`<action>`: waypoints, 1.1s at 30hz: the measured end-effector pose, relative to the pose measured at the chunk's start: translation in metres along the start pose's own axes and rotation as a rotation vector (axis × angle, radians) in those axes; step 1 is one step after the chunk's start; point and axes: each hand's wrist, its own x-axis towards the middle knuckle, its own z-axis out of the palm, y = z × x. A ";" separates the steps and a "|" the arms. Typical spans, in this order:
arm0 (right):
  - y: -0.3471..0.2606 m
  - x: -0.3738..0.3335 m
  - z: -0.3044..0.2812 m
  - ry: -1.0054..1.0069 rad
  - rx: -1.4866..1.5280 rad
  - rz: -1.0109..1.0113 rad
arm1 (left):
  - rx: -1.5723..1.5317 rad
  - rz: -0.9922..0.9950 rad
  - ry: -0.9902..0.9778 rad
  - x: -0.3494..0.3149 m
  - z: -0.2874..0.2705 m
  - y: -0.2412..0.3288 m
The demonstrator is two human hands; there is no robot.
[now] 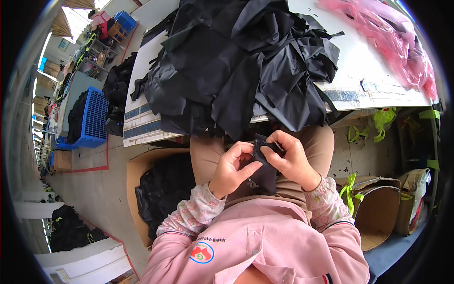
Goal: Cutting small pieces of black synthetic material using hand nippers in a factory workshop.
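just before the tabletop (366, 57), left hand (231, 171) and right hand (294, 160) hold a small black fabric piece (266, 177) pinched in their fingers (274, 156); a black cloth heap (213, 61) lies on the tabletop.

Workshop, fabric work by the look of it: a long factory-type hall.
Heap of black sheet material (213, 66) across a worn white tabletop (352, 54); more dark material in a cardboard box (134, 189) below and a blue plastic crate (96, 116). Red floor lines (90, 169) mark off the grey floor (111, 187). Another person (100, 20) at the far end.
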 end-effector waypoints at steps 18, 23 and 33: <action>0.014 0.008 0.009 -0.305 0.854 0.304 | -0.047 0.188 -0.064 0.004 -0.005 -0.002; 0.013 0.000 0.003 0.171 -0.217 -0.105 | 0.266 0.258 0.187 -0.004 -0.013 -0.014; 0.001 -0.036 0.018 -0.176 0.586 0.316 | 0.388 0.429 0.296 0.001 -0.011 -0.020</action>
